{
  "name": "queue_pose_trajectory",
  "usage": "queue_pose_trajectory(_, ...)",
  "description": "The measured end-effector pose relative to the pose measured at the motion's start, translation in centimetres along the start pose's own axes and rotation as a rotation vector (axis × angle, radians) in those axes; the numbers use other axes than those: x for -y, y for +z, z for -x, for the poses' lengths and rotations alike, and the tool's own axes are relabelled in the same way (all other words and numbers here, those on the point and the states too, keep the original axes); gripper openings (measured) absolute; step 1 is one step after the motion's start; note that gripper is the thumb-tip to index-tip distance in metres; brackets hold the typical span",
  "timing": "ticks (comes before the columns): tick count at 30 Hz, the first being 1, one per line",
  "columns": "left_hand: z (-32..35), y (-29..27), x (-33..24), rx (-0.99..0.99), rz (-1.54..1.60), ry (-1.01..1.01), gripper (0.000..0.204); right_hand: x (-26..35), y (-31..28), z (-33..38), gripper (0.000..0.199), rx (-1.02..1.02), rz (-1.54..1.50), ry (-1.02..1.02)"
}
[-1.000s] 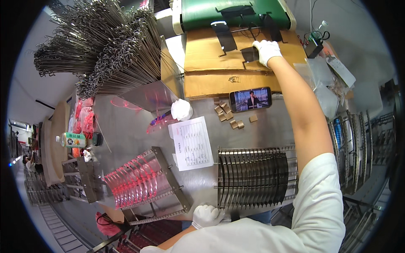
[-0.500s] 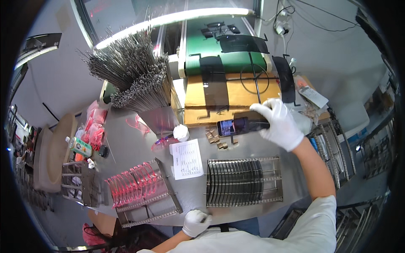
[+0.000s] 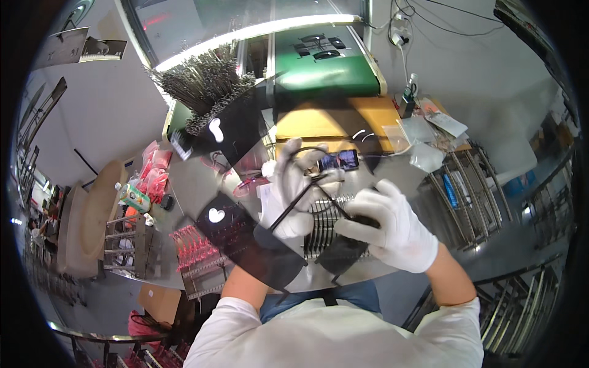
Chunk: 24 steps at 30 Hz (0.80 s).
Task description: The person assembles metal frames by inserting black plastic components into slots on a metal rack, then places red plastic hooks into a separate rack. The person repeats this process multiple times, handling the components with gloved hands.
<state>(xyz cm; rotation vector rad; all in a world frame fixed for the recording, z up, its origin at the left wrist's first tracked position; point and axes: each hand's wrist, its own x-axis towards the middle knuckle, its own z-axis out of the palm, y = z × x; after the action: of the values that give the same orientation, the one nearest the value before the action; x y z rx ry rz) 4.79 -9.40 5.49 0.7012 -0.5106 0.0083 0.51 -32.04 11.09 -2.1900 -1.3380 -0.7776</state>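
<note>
Above the near table edge (image 3: 311, 284), left fingers (image 3: 292, 152) and right fingers (image 3: 359, 230) close round a black frame (image 3: 245, 242).

Gray metal tabletop (image 3: 189, 187) carries pink plastic bags (image 3: 154, 172) and small black object (image 3: 167, 202) at left, rack of pink-tinted strips (image 3: 195, 248) at near left, partly hidden slotted rack (image 3: 316, 230) at near center, lit phone (image 3: 340, 161) beside brown cardboard (image 3: 319, 126) along far side.

Panelled frame (image 3: 236, 230) in hands (image 3: 396, 230), phone (image 3: 339, 160) beyond, conveyor (image 3: 331, 78) behind cardboard (image 3: 313, 124), bottle (image 3: 134, 197) far left, rack (image 3: 470, 195) at right
</note>
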Motion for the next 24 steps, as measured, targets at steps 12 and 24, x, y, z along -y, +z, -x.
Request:
queue_pose_trajectory(12,-2.3,4.7,5.2,0.461,-1.211,0.46,0.073,-1.5,8.4,6.1,0.049,0.138,-0.155,0.736)
queue_pose_trajectory(24,3.7,-2.9,-3.6,-0.119,-0.106,0.062,0.082,-8.6,11.6,20.4,0.053,-0.016,-1.01,1.555)
